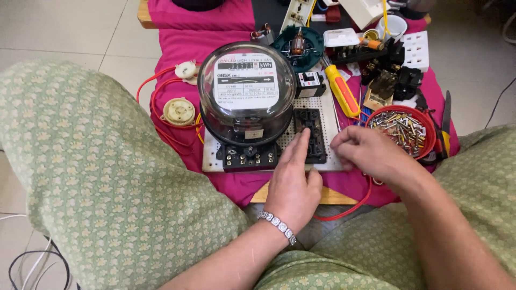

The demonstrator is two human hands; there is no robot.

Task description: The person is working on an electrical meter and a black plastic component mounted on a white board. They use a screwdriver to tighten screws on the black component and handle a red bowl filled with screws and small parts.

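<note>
This looks like a home electrical repair corner. A low surface draped in pink cloth stands on pale floor tiles. An electricity meter, sockets, a screwdriver and a red bowl of metal parts crowd the frame's upper middle and right.

Left hand: my left hand lies flat, fingers stretched onto the black terminal block; a beaded bracelet circles the wrist.
Right hand: my right hand hovers just beside the block, fingertips pinched together; whether they hold anything, I cannot tell.
Board: the white perforated board carries the block and the round glass-domed electricity meter.
Nearby: a yellow-and-orange screwdriver, and a red bowl of metal screws.
Surface: magenta cloth, red wire at its left.
</note>
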